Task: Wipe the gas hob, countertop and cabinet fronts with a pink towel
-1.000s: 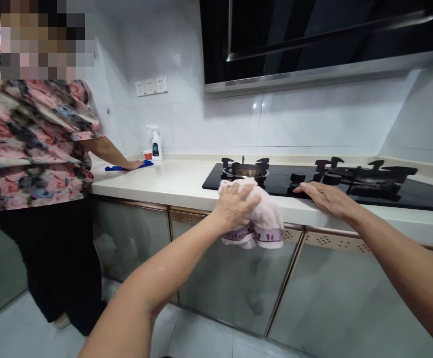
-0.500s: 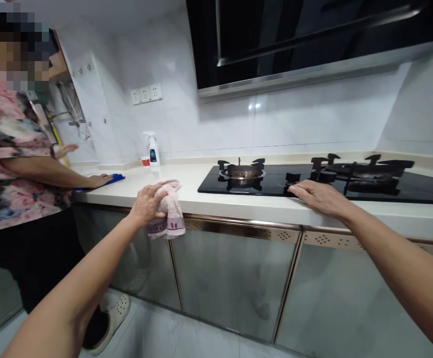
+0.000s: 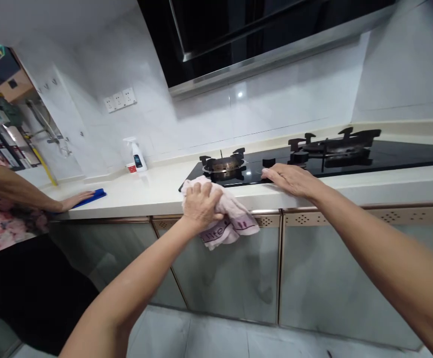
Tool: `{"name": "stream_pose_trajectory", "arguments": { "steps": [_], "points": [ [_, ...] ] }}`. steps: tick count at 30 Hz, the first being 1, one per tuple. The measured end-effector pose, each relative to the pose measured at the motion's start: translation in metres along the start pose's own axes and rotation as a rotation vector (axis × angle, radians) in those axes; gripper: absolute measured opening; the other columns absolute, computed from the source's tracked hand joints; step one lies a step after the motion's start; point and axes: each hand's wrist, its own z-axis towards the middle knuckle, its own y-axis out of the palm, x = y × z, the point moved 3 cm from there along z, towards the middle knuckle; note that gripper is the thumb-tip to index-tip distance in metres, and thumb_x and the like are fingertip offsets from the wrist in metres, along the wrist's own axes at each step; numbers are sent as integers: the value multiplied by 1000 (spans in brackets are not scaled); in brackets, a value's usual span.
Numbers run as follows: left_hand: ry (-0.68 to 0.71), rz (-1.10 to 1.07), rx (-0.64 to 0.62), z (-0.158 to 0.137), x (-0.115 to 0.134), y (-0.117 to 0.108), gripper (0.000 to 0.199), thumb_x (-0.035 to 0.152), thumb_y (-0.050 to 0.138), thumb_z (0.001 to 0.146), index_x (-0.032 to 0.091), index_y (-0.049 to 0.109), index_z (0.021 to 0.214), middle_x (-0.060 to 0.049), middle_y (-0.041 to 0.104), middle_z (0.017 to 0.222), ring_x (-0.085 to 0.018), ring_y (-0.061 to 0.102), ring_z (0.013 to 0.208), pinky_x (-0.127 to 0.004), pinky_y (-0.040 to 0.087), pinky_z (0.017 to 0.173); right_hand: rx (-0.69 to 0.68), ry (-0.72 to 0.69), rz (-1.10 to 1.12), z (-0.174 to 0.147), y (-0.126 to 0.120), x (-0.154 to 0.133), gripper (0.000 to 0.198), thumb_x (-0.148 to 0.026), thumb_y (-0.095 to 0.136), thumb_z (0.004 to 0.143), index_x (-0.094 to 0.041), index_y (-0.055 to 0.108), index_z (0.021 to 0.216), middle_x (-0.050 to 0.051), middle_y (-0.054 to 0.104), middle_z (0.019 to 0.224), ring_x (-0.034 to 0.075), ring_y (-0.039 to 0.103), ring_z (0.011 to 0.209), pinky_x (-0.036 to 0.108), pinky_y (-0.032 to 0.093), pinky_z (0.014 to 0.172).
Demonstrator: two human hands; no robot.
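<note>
My left hand (image 3: 201,206) is closed on a pale pink towel (image 3: 241,211) with a purple lettered border. It presses the towel against the counter's front edge, by the near left corner of the black gas hob (image 3: 257,175). Part of the towel hangs down in front of the cabinet. At the hob's front edge rests my right hand (image 3: 294,180), palm down, with its fingers together and bent. Its fingertips are just in front of a black knob (image 3: 269,162); whatever may be under them is hidden.
On the left, another person's hand (image 3: 76,200) lies on a blue cloth (image 3: 94,197) on the white counter (image 3: 157,191). A white spray bottle (image 3: 138,158) and a small red-and-white container (image 3: 131,168) stand by the wall. The range hood (image 3: 276,44) overhangs the hob.
My left hand has moved the towel rightward along the counter edge to the hob's corner. My right hand stays at the hob's front edge. The view has shifted and tilted.
</note>
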Motion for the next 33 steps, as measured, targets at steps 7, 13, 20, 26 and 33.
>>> {"name": "stream_pose_trajectory", "arguments": {
  "steps": [7, 13, 20, 26, 33],
  "points": [
    [188, -112, 186, 52, 96, -6, 70, 60, 73, 79, 25, 56, 137, -17, 54, 136, -39, 46, 114, -50, 36, 87, 30, 74, 92, -3, -5, 1, 78, -70, 14, 98, -26, 77, 106, 9, 73, 124, 32, 64, 120, 43, 47, 105],
    [259, -124, 207, 45, 87, 0, 63, 46, 70, 83, 29, 53, 142, -15, 49, 150, -40, 46, 122, -51, 37, 91, -19, 47, 15, -3, -4, 4, 71, -67, 18, 97, -25, 76, 102, 10, 75, 119, 31, 67, 115, 42, 50, 101],
    [227, -124, 298, -7, -1, 24, 53, 48, 62, 88, 30, 54, 137, -13, 45, 156, -40, 42, 133, -58, 36, 103, -72, 104, 7, -6, -4, 2, 67, -66, 25, 96, -24, 76, 111, 10, 71, 129, 32, 64, 120, 42, 49, 103],
    [91, -93, 248, -69, -100, 35, 58, 50, 70, 82, 32, 55, 135, -13, 46, 153, -39, 41, 134, -62, 33, 113, -92, 99, 12, -6, -2, 5, 66, -65, 27, 97, -22, 74, 114, 12, 69, 131, 33, 62, 121, 42, 46, 104],
    [-139, -98, 47, -126, -200, 36, 70, 46, 77, 72, 30, 54, 137, -14, 44, 154, -40, 38, 143, -59, 31, 119, -37, 33, -47, -3, 0, 6, 67, -68, 24, 97, -24, 75, 103, 11, 73, 118, 32, 67, 107, 43, 51, 91]
  ]
}}
